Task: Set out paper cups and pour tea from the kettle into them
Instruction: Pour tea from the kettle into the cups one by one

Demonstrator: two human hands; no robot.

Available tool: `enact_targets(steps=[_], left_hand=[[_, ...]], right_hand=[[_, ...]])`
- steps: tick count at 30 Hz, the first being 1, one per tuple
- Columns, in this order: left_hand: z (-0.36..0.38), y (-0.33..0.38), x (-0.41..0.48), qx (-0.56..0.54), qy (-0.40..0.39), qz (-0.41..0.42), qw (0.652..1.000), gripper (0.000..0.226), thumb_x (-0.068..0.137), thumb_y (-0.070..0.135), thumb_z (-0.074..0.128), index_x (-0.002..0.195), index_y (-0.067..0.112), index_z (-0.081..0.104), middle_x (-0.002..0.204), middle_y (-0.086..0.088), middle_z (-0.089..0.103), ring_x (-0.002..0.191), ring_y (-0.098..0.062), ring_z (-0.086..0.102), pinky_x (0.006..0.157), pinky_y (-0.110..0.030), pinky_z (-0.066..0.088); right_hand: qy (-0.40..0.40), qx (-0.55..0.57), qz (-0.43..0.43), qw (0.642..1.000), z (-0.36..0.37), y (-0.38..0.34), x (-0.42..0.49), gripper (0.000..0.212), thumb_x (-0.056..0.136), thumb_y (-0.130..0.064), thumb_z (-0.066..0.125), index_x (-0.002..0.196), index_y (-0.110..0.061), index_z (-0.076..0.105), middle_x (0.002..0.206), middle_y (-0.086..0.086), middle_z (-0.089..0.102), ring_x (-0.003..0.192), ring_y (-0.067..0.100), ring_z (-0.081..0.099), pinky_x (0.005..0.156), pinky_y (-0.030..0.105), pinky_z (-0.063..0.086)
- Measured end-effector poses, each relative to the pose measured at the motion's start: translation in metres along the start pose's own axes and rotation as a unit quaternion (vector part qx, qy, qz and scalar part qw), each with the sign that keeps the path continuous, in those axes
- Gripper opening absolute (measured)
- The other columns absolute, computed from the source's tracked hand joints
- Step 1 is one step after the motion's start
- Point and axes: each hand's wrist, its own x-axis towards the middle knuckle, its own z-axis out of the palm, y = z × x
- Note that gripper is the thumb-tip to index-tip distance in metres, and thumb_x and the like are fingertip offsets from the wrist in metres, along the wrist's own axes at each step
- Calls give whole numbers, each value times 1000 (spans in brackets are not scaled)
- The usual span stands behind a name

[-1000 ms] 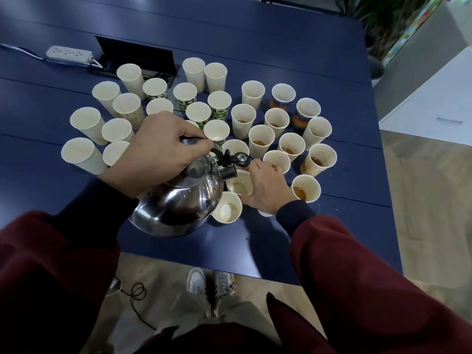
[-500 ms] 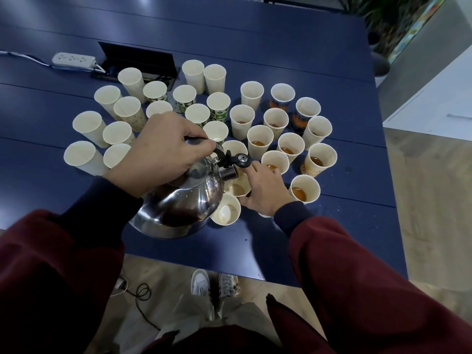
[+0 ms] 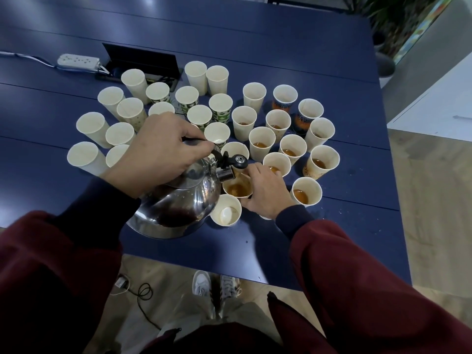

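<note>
My left hand (image 3: 155, 154) grips the black handle of a steel kettle (image 3: 178, 203), which is tilted to the right. Its spout (image 3: 226, 173) hangs over a paper cup (image 3: 237, 189) that holds amber tea. My right hand (image 3: 268, 192) curls round the right side of that cup and steadies it. An empty cup (image 3: 226, 210) stands just in front of it, against the kettle's body. Several cups with tea, such as the one at the near right (image 3: 306, 191), stand to the right. Several empty cups (image 3: 120, 134) stand to the left and behind.
The dark blue table (image 3: 255, 246) ends close to me, with my shoes (image 3: 214, 284) and a cable on the floor below. A white power strip (image 3: 78, 61) and an open black cable hatch (image 3: 143, 60) lie at the back left. White furniture (image 3: 439, 103) stands at the right.
The tea level in the cup under the spout has risen. Kettle and both hands have stayed almost where they were.
</note>
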Motion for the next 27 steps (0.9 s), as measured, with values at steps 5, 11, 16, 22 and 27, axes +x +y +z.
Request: enact_targets(steps=[5,11,16,22,27], left_hand=[[-2,-2,-4,-14,0,-8,1000,37,77,41,57,79,11,77,70,-12,69,74,-28,62,71,-42,49],[-4,-8,-10,-47,22,-36,998,36,77,41,59,80,12,79,66,-14,65,67,-24,56,66,-35,44],[-9,-12,-15,-78,47,-52,995,13,86,24,72,82,15,80,73,-15,70,69,-24,61,65,-30,44],[-18,-21,-25,-109,58,-72,990,9,86,21,73,83,18,81,54,6,63,50,-7,51,51,-12,35],[-26,-29,-36,-111,28,-54,992,9,86,22,74,84,19,82,60,13,67,55,0,54,54,-10,37]], right_hand=[[8,-5,-3,1000,-1,-1,0,63,78,-52,77,125,-17,52,120,5,58,110,27,56,88,46,42],[-20,9,13,1000,-3,1,-2,72,79,-53,77,136,-19,49,129,4,55,119,25,53,96,47,44],[-18,16,20,1000,-9,5,-17,77,77,-38,79,142,-19,43,135,4,51,127,23,46,102,44,37],[42,-30,6,999,-8,-3,-42,71,65,-38,72,130,-15,52,130,4,51,118,26,50,89,40,42],[74,-33,-8,997,5,-24,-55,68,67,-59,63,115,-11,57,109,5,56,100,26,55,79,42,45]])
